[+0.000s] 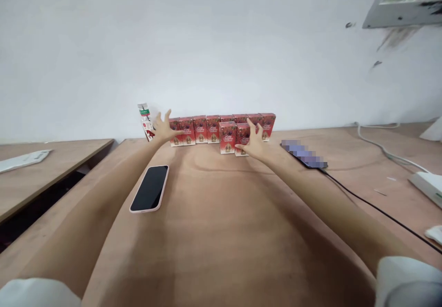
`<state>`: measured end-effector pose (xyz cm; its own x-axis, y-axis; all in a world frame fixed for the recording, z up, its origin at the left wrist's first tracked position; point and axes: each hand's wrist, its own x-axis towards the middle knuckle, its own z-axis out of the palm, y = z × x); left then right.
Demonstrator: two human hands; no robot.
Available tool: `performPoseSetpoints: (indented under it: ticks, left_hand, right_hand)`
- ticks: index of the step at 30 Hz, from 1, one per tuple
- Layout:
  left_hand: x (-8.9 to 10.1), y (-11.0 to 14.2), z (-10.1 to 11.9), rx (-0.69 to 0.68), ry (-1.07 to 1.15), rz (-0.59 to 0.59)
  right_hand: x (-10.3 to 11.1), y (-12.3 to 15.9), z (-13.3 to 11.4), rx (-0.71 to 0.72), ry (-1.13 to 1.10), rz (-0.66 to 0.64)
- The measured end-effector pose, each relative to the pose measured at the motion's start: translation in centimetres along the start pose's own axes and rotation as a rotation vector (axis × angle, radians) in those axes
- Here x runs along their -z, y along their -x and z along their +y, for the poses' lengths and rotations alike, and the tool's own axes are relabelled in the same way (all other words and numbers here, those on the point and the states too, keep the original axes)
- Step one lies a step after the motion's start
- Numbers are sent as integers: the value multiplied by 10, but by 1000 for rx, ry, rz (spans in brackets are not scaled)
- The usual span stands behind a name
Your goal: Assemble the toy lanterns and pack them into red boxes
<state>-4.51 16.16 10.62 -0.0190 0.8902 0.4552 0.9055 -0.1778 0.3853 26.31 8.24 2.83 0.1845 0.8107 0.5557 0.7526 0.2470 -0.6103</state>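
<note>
Several red and white printed boxes [201, 130] stand upright in a row against the wall at the back of the table. Two more, a front box [227, 139] and another front box [243, 133] to its right, stand before the row. At the row's left end my left hand [164, 130] is spread, its thumb reaching across the front of the end boxes. My right hand [257, 143] has its fingers apart at the right front box, thumb before its face; whether it touches the box I cannot tell. A white, green and red packet [144, 116] leans behind my left hand.
A phone in a pink case [150, 188] lies near my left forearm. Right of the boxes lies another phone [304, 154], with a black cable [362, 199] running from it. A white device [428, 185] and white cord [383, 148] are at far right. A gap separates the left table [69, 169].
</note>
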Motion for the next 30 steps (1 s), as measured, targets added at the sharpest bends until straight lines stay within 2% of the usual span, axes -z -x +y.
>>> performPoseSetpoints:
  ticks: [2, 5, 7, 10, 15, 18, 22, 26, 28, 30]
  left_hand:
    - [-1, -14, -5, 27, 106, 24]
    - [-12, -18, 0, 15, 178, 53]
    - [-21, -15, 11, 39, 146, 48]
    - [-35, -11, 30, 173, 47, 60]
    - [-50, -11, 45, 275, 8, 164]
    - [-48, -8, 41, 307, 28, 242]
    - [-28, 0, 19, 289, 80, 346]
    - [-8, 15, 1, 181, 142, 412]
    - [-10, 24, 4, 73, 171, 374]
    - [-21, 33, 17, -24, 204, 322]
  right_hand:
    - [-13, 9, 0, 11, -63, 93]
    - [-32, 18, -6, -8, -78, 211]
    - [-43, 21, -11, -44, -52, 262]
    - [-56, 18, -18, -103, 16, 301]
    - [-69, 10, -23, -136, 53, 350]
    - [-73, 12, -24, -118, 20, 385]
    - [-73, 16, -21, -13, -25, 440]
    - [-60, 2, 2, 70, -56, 594]
    - [-46, -12, 28, 18, -68, 722]
    - [-30, -27, 59, -91, -51, 760]
